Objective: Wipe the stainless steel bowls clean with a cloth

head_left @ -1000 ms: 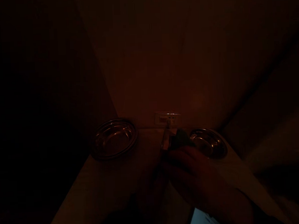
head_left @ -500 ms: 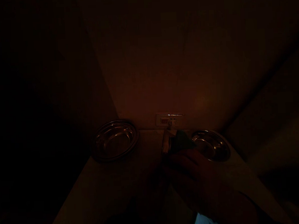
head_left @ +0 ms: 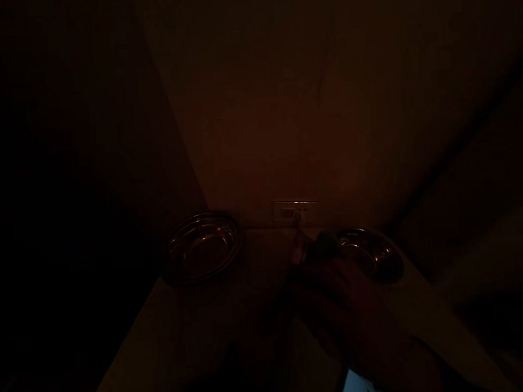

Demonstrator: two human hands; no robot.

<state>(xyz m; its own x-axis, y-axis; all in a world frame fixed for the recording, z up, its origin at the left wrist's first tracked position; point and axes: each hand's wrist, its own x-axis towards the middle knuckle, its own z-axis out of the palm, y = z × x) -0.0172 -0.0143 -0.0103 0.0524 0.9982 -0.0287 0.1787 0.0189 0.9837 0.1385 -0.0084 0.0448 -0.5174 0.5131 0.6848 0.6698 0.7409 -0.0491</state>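
Note:
The scene is very dark. My right hand (head_left: pixel 346 300) reaches in from the lower right, its fingers curled together over the middle of the table. Just beyond those fingers is a dark green, soft-looking piece (head_left: pixel 328 243). Beside it, to the left, stands a small pale brown piece (head_left: pixel 298 249), its kind unclear. The hand appears closed around something, but the fingers hide what it grips. My left hand (head_left: pixel 262 330) seems to be a deep shadow left of the right one; its fingers cannot be made out.
Shiny oval metal dishes stand on the table (head_left: pixel 142 342): one dish (head_left: pixel 203 249) at left, another dish (head_left: pixel 376 254) at right. A socket plate (head_left: pixel 284 212) with something plugged in is on the wall behind. A lit screen (head_left: pixel 359 387) shows at the bottom edge.
The light has dimmed. The green piece now shows less above my right hand, and the pale brown piece looks narrower and sits slightly further right.

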